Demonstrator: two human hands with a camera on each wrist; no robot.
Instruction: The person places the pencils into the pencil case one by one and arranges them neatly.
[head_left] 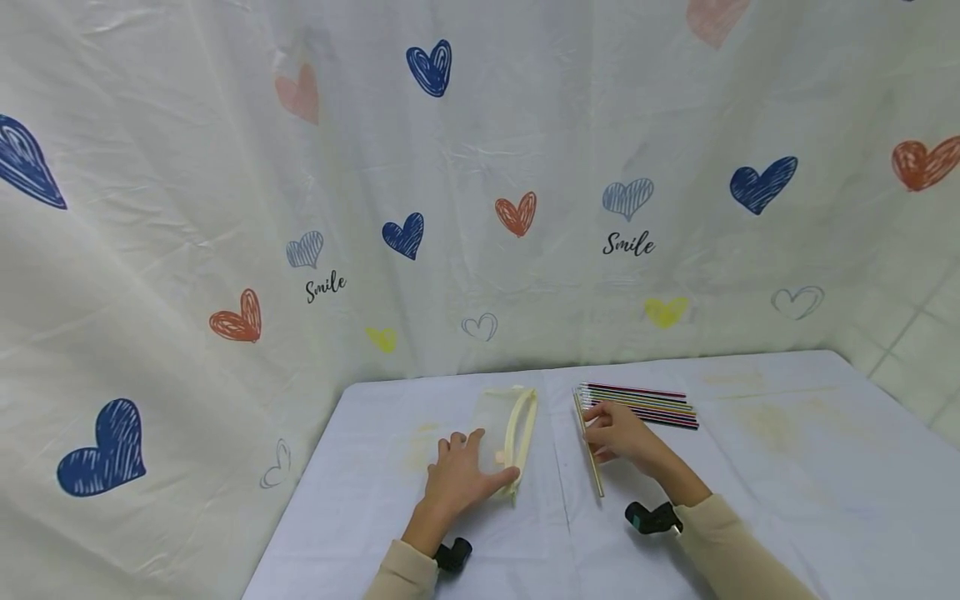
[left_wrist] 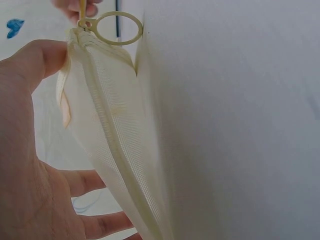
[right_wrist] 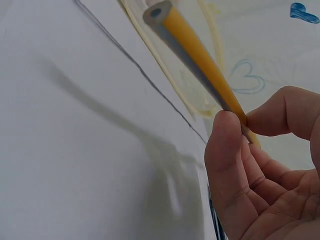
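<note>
Head view: the left hand (head_left: 459, 475), fingers spread, touches a cream zippered pouch (head_left: 531, 417); the right hand (head_left: 626, 435) pinches a pencil (head_left: 594, 468) beside a pencil row (head_left: 660, 407) on the white tablecloth (head_left: 757, 483). Left wrist: the thumb meets the pouch near its ring-shaped pull (left_wrist: 120, 43). Right wrist: fingertips grip the yellow-and-grey pencil.

Pencil (right_wrist: 204, 67): smooth, softly glossy shaft; I cannot tell from my feed whether its casing is wood or plastic. Pouch (left_wrist: 127, 122): fine woven mesh, matt. Pull ring (left_wrist: 119, 43): smooth, apparently plastic. Worktop (head_left: 787, 467): smooth, matt covering. Backdrop (head_left: 525, 125): creased sheeting, faintly glossy. Sleeve (head_left: 738, 542): matt cloth.
</note>
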